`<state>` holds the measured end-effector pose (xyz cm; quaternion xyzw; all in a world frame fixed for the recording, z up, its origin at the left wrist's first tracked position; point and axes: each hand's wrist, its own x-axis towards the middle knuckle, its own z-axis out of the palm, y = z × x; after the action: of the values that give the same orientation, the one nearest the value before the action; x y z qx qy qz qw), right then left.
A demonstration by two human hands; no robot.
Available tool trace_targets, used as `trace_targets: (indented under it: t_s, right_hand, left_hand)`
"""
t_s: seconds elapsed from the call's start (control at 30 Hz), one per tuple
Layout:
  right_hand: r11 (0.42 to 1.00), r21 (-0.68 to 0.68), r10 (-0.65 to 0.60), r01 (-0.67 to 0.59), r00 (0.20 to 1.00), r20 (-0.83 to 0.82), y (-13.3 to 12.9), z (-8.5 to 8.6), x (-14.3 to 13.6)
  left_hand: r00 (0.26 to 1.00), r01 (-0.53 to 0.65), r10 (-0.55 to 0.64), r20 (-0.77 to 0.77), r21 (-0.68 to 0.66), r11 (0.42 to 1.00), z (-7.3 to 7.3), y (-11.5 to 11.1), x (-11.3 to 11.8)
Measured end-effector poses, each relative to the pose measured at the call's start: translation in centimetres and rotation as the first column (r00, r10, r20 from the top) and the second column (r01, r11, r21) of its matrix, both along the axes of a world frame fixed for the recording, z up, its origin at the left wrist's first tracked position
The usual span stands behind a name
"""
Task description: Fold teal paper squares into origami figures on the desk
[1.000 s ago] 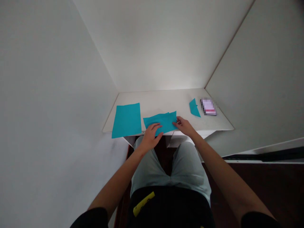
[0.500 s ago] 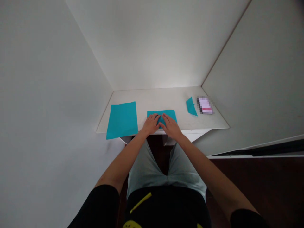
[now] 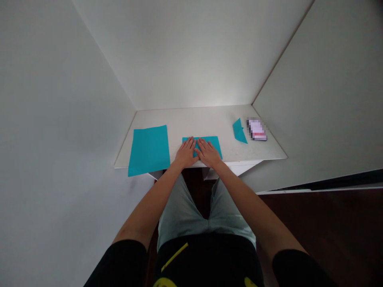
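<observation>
A blue-green piece of paper (image 3: 216, 141) lies on the white table in front of me, partly covered by both hands. My left hand (image 3: 187, 153) rests flat on its left part with the fingers stretched out. On its middle, my right hand (image 3: 208, 153) is also flat, fingers extended and pointing up and to the left. The hands are close together near the thumbs. Neither one grips anything. The paper's near edge is mostly hidden under the palms.
To the left, a larger blue-green sheet (image 3: 149, 150) overhangs the front edge of the white table (image 3: 185, 119). A small folded blue-green paper shape (image 3: 239, 131) lies at the right, beside a phone-like object (image 3: 256, 129) blurred by pixels. Walls (image 3: 191, 59) enclose the table.
Both hands have flattened, and their fingers have straightened on the paper. My left fingers now reach farther toward its far edge. The whole view has shifted slightly.
</observation>
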<state>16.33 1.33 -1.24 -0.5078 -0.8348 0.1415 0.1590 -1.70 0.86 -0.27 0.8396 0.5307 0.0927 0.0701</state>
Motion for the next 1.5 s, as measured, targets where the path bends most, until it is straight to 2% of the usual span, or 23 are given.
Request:
trace_targets:
  t_s: [0.17,0.33,0.4,0.53,0.6,0.7,0.87,0.97,1.1,1.23,1.37,1.43,1.5]
  right_hand:
    - [0.998,0.038,-0.056,0.054,0.997,0.060,0.7,-0.4,3.4]
    - [0.993,0.069,-0.100,0.096,0.993,0.067,1.0,-1.1,4.1]
    - [0.990,0.100,-0.101,0.094,0.993,0.059,1.1,-1.4,4.1]
    - [0.987,0.144,-0.078,0.071,0.996,0.045,1.2,-1.8,4.1]
    - [0.987,0.142,-0.078,0.070,0.995,0.054,1.1,-1.8,4.1]
    - [0.987,0.132,-0.099,0.088,0.992,0.082,1.0,-1.7,4.0]
    - [0.983,0.152,-0.129,0.106,0.980,0.151,1.0,-1.5,3.7]
    - [0.980,0.166,-0.141,0.112,0.975,0.174,0.9,-1.4,3.5]
    - [0.981,0.181,-0.104,0.071,0.978,0.179,0.1,-1.3,3.8]
    - [0.983,0.181,-0.070,0.033,0.976,0.204,-1.0,-1.6,5.8]
    - [0.981,0.160,-0.143,0.108,0.962,0.232,-1.5,-1.6,7.6]
    - [0.973,0.174,-0.187,0.152,0.961,0.205,-1.3,-1.4,6.9]
    - [0.969,0.206,-0.168,0.134,0.973,0.160,-0.8,-1.0,5.0]
  left_hand:
    - [0.987,-0.157,0.157,0.028,0.007,0.988,-0.1,0.0,-0.6]
    - [0.952,-0.303,0.301,0.047,0.038,0.952,-0.2,0.2,0.4]
    - [0.962,-0.270,0.267,0.054,0.061,0.961,-0.1,0.5,1.5]
    - [0.998,-0.040,0.039,0.051,0.023,0.999,-0.1,1.2,4.1]
    - [0.999,-0.014,0.013,0.047,0.015,1.000,-0.3,1.3,4.8]
    - [0.998,-0.057,0.056,0.027,0.028,0.998,-0.4,1.2,4.3]
    - [0.990,-0.127,0.128,-0.066,0.022,0.992,0.2,1.0,1.2]
    - [0.983,-0.152,0.154,-0.099,0.028,0.988,0.7,0.7,0.1]
    - [0.977,-0.191,0.192,-0.092,0.025,0.981,0.8,0.5,0.2]
    - [0.980,-0.184,0.186,-0.069,0.026,0.983,0.7,0.6,0.4]
    - [0.982,-0.180,0.181,-0.048,0.028,0.983,0.6,0.7,0.3]
    - [0.983,-0.181,0.182,-0.039,0.035,0.983,0.5,0.7,0.3]
    - [0.983,-0.181,0.182,-0.032,0.043,0.983,0.4,0.7,0.3]
